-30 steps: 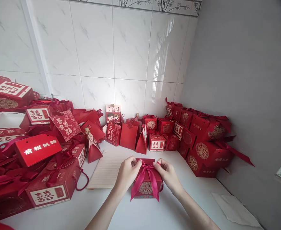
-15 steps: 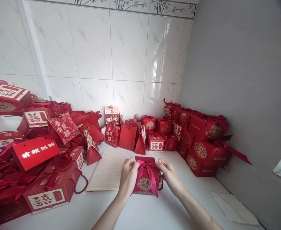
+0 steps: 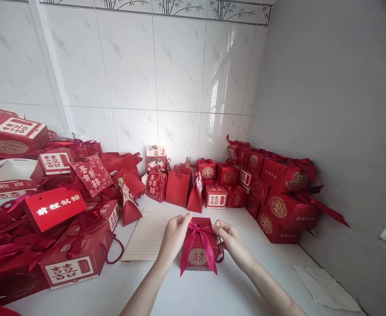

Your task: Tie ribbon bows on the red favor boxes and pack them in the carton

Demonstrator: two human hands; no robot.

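A small red gift box (image 3: 193, 266) with a round gold emblem stands on the table between my hands. Around its upper part a magenta ribbon (image 3: 207, 248) is tied in a bow, both tails hanging down the front. My left hand (image 3: 173, 237) has thumb and fingers pinched together on the ribbon at the bow's upper left. On the other side, my right hand (image 3: 229, 240) pinches the ribbon near the box's top right edge. A dark red cord loop (image 3: 221, 255) shows beside the box, below the right fingers.
Left of my arms lies a heap of red gift boxes (image 3: 70, 270). A lined notebook (image 3: 143, 239) is behind my left hand. More red boxes (image 3: 216, 197) line the wall, with larger stacked ones (image 3: 280, 219) at the right. A white tissue (image 3: 324, 285) lies front right.
My left hand has shifted slightly up, and the ribbon's left tail now hangs free to the box's lower left. The right hand stays near the bow. The view has shifted slightly.
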